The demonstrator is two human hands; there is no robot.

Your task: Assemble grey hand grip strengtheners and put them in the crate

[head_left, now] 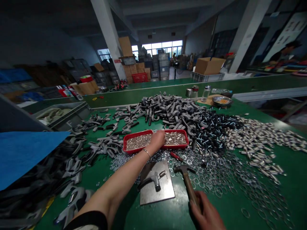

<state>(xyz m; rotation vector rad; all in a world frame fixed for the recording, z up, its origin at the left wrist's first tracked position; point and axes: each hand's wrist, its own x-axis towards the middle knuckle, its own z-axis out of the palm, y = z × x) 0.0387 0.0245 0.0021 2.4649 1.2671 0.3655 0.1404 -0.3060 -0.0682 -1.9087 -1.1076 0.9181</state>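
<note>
My left hand (158, 139), with a thin bracelet at its wrist, reaches to where two red trays meet. Its fingers are curled down by the small metal pins in the right-hand red tray (174, 147); whatever is between the fingertips is hidden. The left-hand red tray (134, 151) holds tiny metal parts. My right hand (206, 210) is wrapped round the wooden handle of a claw hammer (188, 182), whose head points away from me. Between my arms, a flat metal plate (157, 197) carries a grey handle-shaped casting (150, 180) and a coil spring (162, 173).
Grey castings (172, 108) are heaped behind the trays. Black parts with bolts (211, 131), metal cylinders (259, 140) and loose rings (216, 179) spread rightward. A red-handled tool (176, 156) lies before the trays. At left stand a grey crate (72, 116) and a blue sheet (28, 153).
</note>
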